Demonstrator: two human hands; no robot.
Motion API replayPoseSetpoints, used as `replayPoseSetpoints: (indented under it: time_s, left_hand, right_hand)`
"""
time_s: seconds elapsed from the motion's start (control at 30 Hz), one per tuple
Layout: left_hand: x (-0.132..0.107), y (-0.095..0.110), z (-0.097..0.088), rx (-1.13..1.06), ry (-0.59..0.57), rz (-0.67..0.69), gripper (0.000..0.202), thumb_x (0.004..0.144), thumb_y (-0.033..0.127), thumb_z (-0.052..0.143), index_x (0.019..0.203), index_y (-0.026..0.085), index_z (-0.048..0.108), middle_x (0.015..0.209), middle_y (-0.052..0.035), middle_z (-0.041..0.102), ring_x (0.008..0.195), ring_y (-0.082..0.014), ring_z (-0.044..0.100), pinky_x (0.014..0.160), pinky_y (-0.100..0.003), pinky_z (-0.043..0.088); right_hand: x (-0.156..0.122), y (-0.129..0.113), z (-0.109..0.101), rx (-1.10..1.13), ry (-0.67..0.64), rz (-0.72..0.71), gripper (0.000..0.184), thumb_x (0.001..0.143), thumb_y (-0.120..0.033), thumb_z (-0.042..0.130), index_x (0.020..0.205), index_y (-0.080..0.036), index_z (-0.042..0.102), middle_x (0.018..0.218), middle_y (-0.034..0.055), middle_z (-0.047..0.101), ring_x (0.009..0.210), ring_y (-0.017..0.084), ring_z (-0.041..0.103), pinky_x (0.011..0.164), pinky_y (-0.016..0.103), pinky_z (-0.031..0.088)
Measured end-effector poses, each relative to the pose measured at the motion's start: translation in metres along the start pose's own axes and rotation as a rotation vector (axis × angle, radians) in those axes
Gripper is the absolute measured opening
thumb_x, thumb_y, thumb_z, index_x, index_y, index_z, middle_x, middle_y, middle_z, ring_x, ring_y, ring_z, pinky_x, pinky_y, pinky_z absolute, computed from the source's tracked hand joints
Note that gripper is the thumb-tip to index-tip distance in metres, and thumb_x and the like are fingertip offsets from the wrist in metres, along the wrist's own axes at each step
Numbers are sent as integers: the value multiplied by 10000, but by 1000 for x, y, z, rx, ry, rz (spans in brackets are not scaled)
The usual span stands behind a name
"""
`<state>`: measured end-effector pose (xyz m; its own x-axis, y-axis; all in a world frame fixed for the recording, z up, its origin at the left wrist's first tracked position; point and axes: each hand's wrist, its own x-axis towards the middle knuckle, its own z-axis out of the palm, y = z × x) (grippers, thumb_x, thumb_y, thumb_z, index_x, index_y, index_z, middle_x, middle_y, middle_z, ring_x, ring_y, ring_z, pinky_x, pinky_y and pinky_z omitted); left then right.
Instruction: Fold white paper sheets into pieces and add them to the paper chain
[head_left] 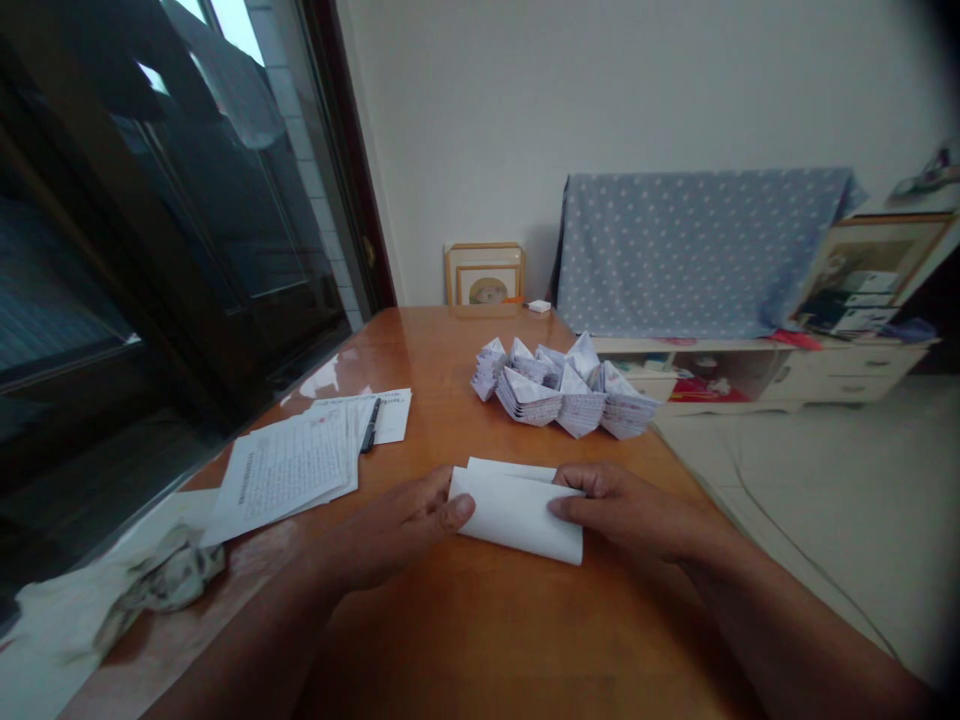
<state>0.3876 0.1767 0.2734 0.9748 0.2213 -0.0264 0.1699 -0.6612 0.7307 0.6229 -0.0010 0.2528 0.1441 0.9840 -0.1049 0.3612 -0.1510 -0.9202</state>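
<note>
Centrally, folded paper [517, 512] flat on table [465, 640], pinched at both ends, probably to keep the crease: left hand [397, 525] half-curled, thumb atop left edge; right hand [626, 510] curled, fingertips gripping right edge. Beyond, paper boats [562, 392] heaped; sheets [289, 468], pen [370, 425] at left.

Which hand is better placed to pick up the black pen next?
Left, probably. The left hand holds the left edge of the folded white paper sheet, nearer the black pen; the right hand holds the sheet's right side.
</note>
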Motion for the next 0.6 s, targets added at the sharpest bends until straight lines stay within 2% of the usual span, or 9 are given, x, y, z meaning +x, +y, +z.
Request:
replayPoseSetpoints:
  time_s: [0.1,0.2,0.3,0.4,0.47,0.6]
  left_hand:
    - [4,-2,7,-201,-24,-45,503,951,403,509,1402,205,407,1322,-119,599,1151,-253,608,954,-409,502]
    - [7,-14,15,-111,106,-116,591,929,392,527,1460,219,333,1301,-135,604,1111,-268,623,928,-440,509]
    - [11,-23,21,33,205,-138,695,899,417,566,1496,212,275,1286,-143,602,1070,-272,628,908,-447,510]
    - [13,-24,24,251,319,-94,677,870,415,607,1462,199,358,1337,-146,551,1179,-297,553,994,-476,448]
    - [13,-19,25,390,345,-20,558,882,374,598,1396,202,462,1321,-132,557,1208,-292,519,1034,-479,407]
    - [10,-4,30,476,226,166,356,931,255,525,1282,259,583,1307,-69,600,1215,-242,519,1066,-446,374]
  right_hand:
    - [7,14,3,28,127,36,159,832,-369,621,804,-213,628,749,0,632,660,165,547,577,258,401]
    - [15,26,6,-54,244,34,169,846,-386,604,815,-220,607,724,2,612,628,165,536,528,260,363]
    - [21,34,8,-251,337,1,161,851,-367,585,792,-217,588,701,5,601,620,170,535,521,269,338]
    - [25,35,10,-415,363,-21,142,845,-338,579,781,-212,577,724,12,613,652,175,548,548,276,332]
    - [26,33,12,-472,368,-18,127,845,-328,575,797,-210,582,741,16,621,667,177,556,562,280,330]
    - [26,30,15,-539,388,1,123,856,-331,565,855,-213,600,767,20,633,686,180,560,591,284,332]
